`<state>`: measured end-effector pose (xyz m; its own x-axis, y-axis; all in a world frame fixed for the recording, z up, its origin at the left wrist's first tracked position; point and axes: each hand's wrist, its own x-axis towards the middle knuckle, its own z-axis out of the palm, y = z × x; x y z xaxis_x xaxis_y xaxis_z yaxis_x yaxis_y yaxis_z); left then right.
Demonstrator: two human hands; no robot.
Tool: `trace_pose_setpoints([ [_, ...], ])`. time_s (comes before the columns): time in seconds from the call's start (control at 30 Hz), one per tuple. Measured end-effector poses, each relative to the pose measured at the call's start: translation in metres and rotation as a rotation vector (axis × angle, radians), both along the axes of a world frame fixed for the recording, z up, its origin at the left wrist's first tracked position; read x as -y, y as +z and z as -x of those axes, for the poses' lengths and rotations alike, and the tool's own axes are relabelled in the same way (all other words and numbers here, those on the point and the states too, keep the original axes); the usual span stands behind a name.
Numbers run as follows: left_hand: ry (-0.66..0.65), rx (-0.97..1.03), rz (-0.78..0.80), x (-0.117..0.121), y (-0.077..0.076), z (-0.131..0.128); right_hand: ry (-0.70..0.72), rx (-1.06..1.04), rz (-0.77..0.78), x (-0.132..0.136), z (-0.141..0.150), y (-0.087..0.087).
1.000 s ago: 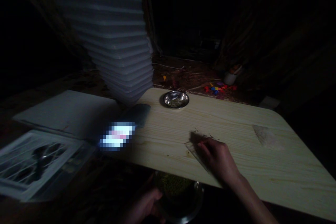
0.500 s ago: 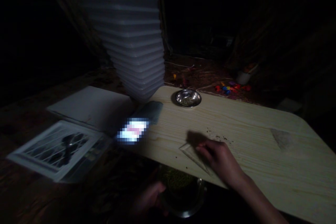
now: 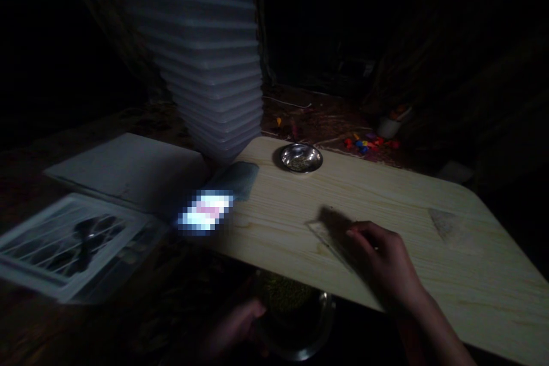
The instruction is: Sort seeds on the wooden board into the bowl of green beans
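Observation:
My left hand (image 3: pixel 240 323) grips the left side of a metal bowl (image 3: pixel 304 351), held low just below the table's near edge. Small green grains (image 3: pixel 285 294) lie in that bowl. Over the tabletop my right hand (image 3: pixel 384 257) is closed in a pinch, thumb and fingertips together. What it pinches is too small or dark to make out. A faint, clear rectangular outline (image 3: pixel 328 243) shows on the wood beside it, partly in the hand's shadow. A few dark specks lie near there. Farther back stands a small shiny metal bowl (image 3: pixel 301 158) with some grains inside.
The wooden table (image 3: pixel 429 274) has a dark triangular patch (image 3: pixel 446 226) at right. A bright blurred screen (image 3: pixel 206 211) and a grey cloth-like piece (image 3: pixel 244 177) are at its left. Beyond are a white panel (image 3: pixel 128 168), a white rack (image 3: pixel 64 246), a tall ribbed stack (image 3: pixel 210 63) and colourful pieces (image 3: pixel 371 143).
My right hand has moved right across the tabletop, and the clear outline has shifted with it. Fewer dark specks show on the wood. My left hand stays on the bowl; the view shifts slightly.

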<state>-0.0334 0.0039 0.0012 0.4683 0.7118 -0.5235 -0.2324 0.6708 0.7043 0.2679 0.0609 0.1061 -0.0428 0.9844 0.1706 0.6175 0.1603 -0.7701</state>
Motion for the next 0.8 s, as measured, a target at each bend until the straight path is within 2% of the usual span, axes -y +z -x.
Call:
trace_pose_setpoints([
  [0.1,0.001,-0.031,-0.004,-0.001,0.01,-0.011,-0.14,0.027,0.032,0.009,-0.03,-0.001],
  [0.23,-0.015,-0.077,0.002,0.0,0.022,-0.02,-0.145,0.065,0.086,0.026,-0.043,-0.008],
  [0.37,-0.027,-0.085,-0.002,0.001,0.026,-0.023,-0.156,0.054,0.095,0.032,-0.041,-0.015],
  [0.53,-0.016,-0.094,0.003,0.0,0.024,-0.023,-0.13,0.054,0.081,0.029,-0.038,-0.019],
  [0.67,-0.038,-0.065,-0.007,0.0,0.022,-0.022,-0.112,0.102,0.056,0.024,-0.031,-0.018],
  [0.8,-0.055,-0.05,-0.024,-0.002,0.021,-0.023,-0.035,0.143,0.01,0.015,-0.018,-0.012],
])
